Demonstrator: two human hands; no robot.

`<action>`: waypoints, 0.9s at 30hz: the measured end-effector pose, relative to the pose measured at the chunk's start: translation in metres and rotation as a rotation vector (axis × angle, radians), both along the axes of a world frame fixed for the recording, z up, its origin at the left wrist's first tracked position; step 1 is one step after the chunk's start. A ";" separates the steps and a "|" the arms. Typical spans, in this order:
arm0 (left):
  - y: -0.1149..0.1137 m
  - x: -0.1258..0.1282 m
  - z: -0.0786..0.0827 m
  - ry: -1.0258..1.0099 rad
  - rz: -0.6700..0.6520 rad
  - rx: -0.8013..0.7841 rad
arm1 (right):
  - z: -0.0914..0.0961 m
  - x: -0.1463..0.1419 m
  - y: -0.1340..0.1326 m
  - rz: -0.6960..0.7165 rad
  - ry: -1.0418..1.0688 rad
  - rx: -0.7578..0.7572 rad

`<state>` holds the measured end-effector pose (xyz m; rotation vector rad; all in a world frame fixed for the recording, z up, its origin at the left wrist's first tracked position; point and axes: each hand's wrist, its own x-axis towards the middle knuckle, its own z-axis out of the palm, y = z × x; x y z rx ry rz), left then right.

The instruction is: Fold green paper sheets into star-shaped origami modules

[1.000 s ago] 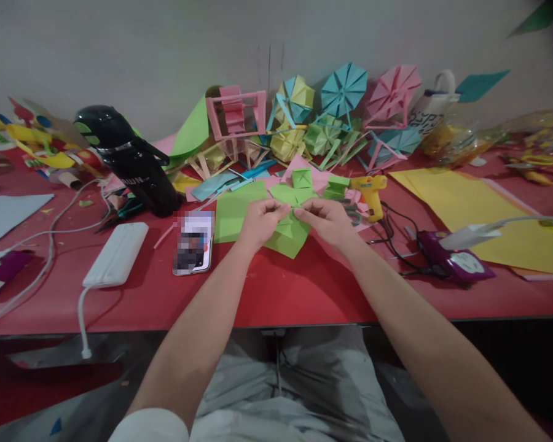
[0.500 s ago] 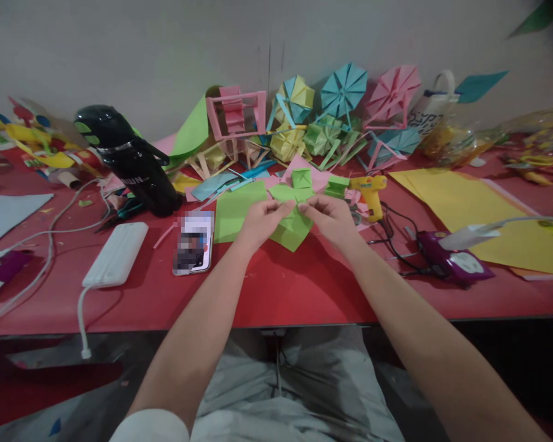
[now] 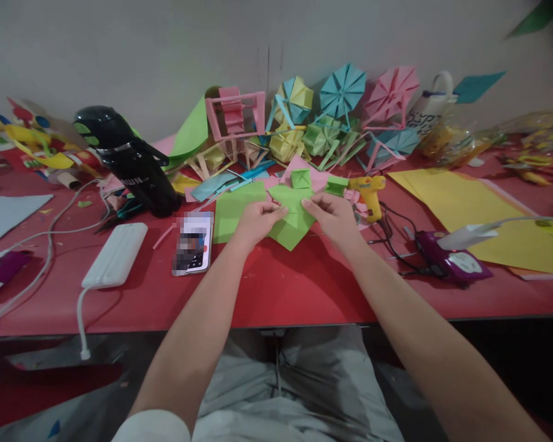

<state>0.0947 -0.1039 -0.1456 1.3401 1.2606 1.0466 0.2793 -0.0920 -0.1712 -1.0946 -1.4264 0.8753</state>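
Note:
A creased sheet of green paper [image 3: 291, 228] is held up above the front middle of the table, one corner pointing toward me. My left hand [image 3: 259, 221] pinches its left edge between thumb and fingers. On the opposite edge my right hand [image 3: 332, 215] grips it the same way, thumb on top. Another green sheet [image 3: 233, 212] lies flat beside and partly behind my left hand. Just beyond the held paper are two small folded green pieces, one a square [image 3: 301, 178] and the other [image 3: 337, 185] near the yellow glue gun [image 3: 368, 193].
Folded paper wheels on stands, such as a blue one [image 3: 343, 91], line the wall. To the left are a black bottle [image 3: 131, 162], a phone [image 3: 194, 242] and a white power bank [image 3: 115, 255]. A purple power strip [image 3: 454, 261] and yellow sheets [image 3: 498, 230] lie right.
My thumbs have moved apart toward the paper's two edges, and more of its creased middle shows. Both hands still hold it in nearly the same place.

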 end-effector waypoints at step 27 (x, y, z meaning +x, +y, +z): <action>0.007 -0.012 -0.005 -0.018 0.068 0.184 | 0.006 -0.002 -0.007 0.107 -0.069 -0.147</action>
